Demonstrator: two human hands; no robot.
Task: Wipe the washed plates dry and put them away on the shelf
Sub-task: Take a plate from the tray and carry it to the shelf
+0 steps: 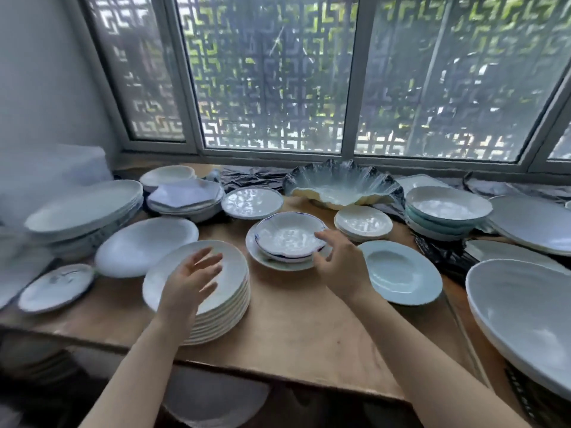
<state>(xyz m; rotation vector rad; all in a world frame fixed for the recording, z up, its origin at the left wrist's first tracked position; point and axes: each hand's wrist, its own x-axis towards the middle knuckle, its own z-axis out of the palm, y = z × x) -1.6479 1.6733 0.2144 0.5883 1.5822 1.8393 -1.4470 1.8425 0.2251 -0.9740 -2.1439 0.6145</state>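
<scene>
A tall stack of white plates (228, 291) stands at the front left of the wooden shelf (296, 329). My left hand (191, 282) hovers over that stack with fingers spread, holding nothing. Just right of it a blue-rimmed white bowl (287, 239) sits on a wider white plate (278, 263). My right hand (338, 261) is at the bowl's right rim, fingers loosely spread, empty; whether it touches the rim I cannot tell. No cloth is visible.
Dishes crowd the shelf: a pale blue deep plate (401, 273) right of my right hand, a large shell-shaped dish (343, 186) at the back, stacked bowls (445, 211), big oval platters (83, 208) left and a large bowl (525, 316) right. A window grille (278, 72) is behind.
</scene>
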